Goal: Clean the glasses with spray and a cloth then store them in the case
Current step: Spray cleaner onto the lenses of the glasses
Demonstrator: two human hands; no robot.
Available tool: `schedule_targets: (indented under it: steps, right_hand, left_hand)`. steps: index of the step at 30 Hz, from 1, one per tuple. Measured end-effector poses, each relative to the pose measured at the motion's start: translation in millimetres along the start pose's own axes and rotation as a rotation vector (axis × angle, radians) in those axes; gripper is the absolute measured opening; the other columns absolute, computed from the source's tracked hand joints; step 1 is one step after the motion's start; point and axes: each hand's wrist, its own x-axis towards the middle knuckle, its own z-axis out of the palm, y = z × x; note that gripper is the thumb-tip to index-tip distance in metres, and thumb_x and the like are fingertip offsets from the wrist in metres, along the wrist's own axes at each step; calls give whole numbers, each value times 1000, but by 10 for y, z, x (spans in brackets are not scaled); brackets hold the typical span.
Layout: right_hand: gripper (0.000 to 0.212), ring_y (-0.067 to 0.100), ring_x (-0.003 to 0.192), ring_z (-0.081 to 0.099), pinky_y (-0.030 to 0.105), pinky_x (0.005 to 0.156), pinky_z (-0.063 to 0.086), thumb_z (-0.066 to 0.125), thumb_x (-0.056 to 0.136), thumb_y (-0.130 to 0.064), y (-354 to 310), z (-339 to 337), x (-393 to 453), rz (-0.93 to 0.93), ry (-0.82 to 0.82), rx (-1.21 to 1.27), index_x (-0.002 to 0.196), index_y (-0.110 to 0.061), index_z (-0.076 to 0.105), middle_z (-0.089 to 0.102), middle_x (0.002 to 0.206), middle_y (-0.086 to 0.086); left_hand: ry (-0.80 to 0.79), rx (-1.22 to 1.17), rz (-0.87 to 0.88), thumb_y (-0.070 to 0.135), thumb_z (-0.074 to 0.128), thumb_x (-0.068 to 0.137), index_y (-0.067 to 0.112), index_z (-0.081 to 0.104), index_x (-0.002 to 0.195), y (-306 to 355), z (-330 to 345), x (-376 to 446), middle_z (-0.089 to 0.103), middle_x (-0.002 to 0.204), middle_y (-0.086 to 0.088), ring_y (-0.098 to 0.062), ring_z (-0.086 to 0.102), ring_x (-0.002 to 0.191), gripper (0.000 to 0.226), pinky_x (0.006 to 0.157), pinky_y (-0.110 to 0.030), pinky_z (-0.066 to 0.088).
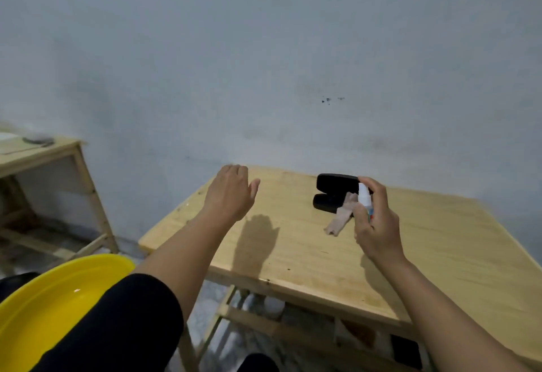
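Observation:
My right hand (378, 222) grips a small white spray bottle (364, 197) upright above the wooden table (293, 254), index finger over its top. Just behind it a black glasses case (331, 192) lies open near the table's back edge. A beige cloth (340, 219) lies crumpled in front of the case, partly behind the bottle. My left hand (231, 192) hovers palm down over the table's left corner, fingers curled downward, holding nothing. I see no glasses in view.
A yellow plastic basin (52, 310) sits at the lower left beside my left sleeve. A second wooden table (38, 151) stands at the far left. A grey wall runs behind. Items sit on a shelf under the table.

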Motion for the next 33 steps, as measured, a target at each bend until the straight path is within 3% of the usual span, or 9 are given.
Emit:
schedule_targets:
  steps: [2,5,11,14,20,24,28,30,33]
  right_hand:
    - [41,14,43,55,27,46,49,39,87,-24,-73,217,8,-13,-42,34,127,-29,40,57,61,19]
    - [45,33,50,53,41,53,50,36,81,-34,-111,492,-1,-18,-89,42,126,-35,38,59,69,17]
    - [42,37,48,50,47,48,45,36,84,-29,-172,884,-77,-56,-153,45,125,-35,36,54,65,15]
    - [43,34,48,50,46,47,45,38,85,-26,-147,1018,-108,-50,-177,25,127,-33,36,52,63,3]
    - [42,38,49,46,41,43,37,36,87,-28,-110,1150,-120,0,-211,50,127,-41,34,51,61,14]
    - [41,33,47,40,36,45,33,40,94,-18,-92,1175,-89,26,-219,74,126,-43,35,50,59,17]
    - [43,26,47,39,36,45,34,40,94,-16,-62,1195,-46,46,-217,82,125,-45,35,50,61,23]
    - [43,25,47,39,36,45,35,40,94,-17,-45,1199,-41,56,-218,85,124,-46,35,50,62,22]
    - [43,22,47,39,35,45,34,40,94,-17,-38,1196,-56,56,-224,81,125,-47,35,50,61,15]
  left_hand:
    - [18,-15,-67,34,34,98,2,49,122,-331,-22,-101,54,126,-14,-26,40,125,43,95,-35,37]
    - [11,-27,-100,27,34,98,5,50,124,-743,0,-263,55,126,-13,-26,42,123,37,95,-36,39]
    - [-72,-14,-63,-4,41,87,15,47,131,-1380,211,-535,44,139,-10,-26,37,130,48,98,-38,39]
    - [-92,-69,-87,-2,50,87,15,53,127,-1500,341,-596,42,142,-12,-31,42,128,43,98,-40,40]
    - [22,-174,-103,-6,57,84,9,64,113,-1552,506,-548,50,136,-13,-31,57,112,32,86,-33,48]
    - [-26,-216,-147,7,59,87,17,65,111,-1613,615,-459,47,141,-4,-23,59,110,26,87,-29,45]
    - [-17,-240,-144,7,62,84,16,67,108,-1650,717,-392,52,136,-7,-28,58,113,26,99,-35,45]
    - [13,-291,-201,4,58,87,16,68,109,-1635,715,-356,52,136,-8,-26,56,117,27,102,-30,37]
    - [83,-344,-265,1,56,87,12,68,108,-1580,702,-292,61,125,-12,-23,62,107,28,99,-22,37]
